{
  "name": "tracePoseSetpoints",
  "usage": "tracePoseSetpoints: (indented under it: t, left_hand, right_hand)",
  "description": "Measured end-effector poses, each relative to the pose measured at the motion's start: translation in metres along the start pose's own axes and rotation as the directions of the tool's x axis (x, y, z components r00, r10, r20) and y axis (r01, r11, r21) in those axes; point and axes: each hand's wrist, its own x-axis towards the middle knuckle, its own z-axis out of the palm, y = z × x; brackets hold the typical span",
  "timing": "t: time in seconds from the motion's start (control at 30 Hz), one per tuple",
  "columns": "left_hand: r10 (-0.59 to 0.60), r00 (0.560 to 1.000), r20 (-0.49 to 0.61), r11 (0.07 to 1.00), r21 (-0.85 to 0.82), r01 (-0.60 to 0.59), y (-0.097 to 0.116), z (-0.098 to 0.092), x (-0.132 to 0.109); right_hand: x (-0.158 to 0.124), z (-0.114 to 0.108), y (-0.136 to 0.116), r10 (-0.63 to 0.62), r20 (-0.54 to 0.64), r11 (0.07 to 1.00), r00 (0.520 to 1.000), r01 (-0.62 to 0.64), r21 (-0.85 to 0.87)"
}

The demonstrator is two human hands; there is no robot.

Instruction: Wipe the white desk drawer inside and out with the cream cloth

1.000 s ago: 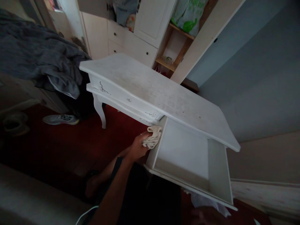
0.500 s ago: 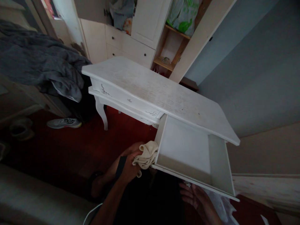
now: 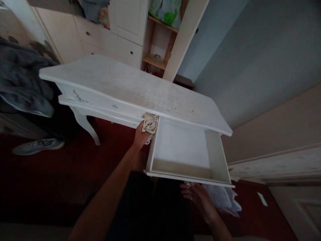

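Head view: the left hand [image 3: 139,136] is clenched around a bunched cream cloth [image 3: 150,123], pressing it against the outer left side of the open drawer [image 3: 184,152], right under the white table [image 3: 130,90] top. The drawer's long axis runs out from the table toward the person. Under the drawer's front edge, the right hand [image 3: 198,198] has loosely spread fingers touching crumpled white plastic [image 3: 222,201].
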Motion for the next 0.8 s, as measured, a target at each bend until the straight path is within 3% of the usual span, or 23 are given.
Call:
tracePoseSetpoints:
  t: [0.17, 0.43, 0.63, 0.8]
  left_hand:
    - [-0.131, 0.991, -0.011, 0.988, 0.076, 0.131, 0.003, -0.012, -0.018]
    - [-0.174, 0.984, 0.043, 0.967, 0.199, 0.162, 0.008, -0.049, -0.100]
    - [-0.201, 0.972, 0.120, 0.953, 0.253, 0.165, 0.036, -0.064, -0.136]
    - [-0.153, 0.987, 0.048, 0.943, 0.307, 0.132, 0.067, -0.062, -0.148]
  right_hand:
    - [0.004, 0.000, 0.007, -0.009, -0.034, 0.999, 0.999, 0.011, 0.048]
    - [0.008, -0.001, 0.013, -0.025, -0.056, 0.999, 0.998, 0.027, 0.036]
    - [0.009, -0.002, 0.017, -0.010, -0.059, 0.999, 0.998, 0.013, 0.051]
    - [0.007, 0.001, 0.017, -0.025, -0.075, 0.998, 0.997, 0.029, 0.063]
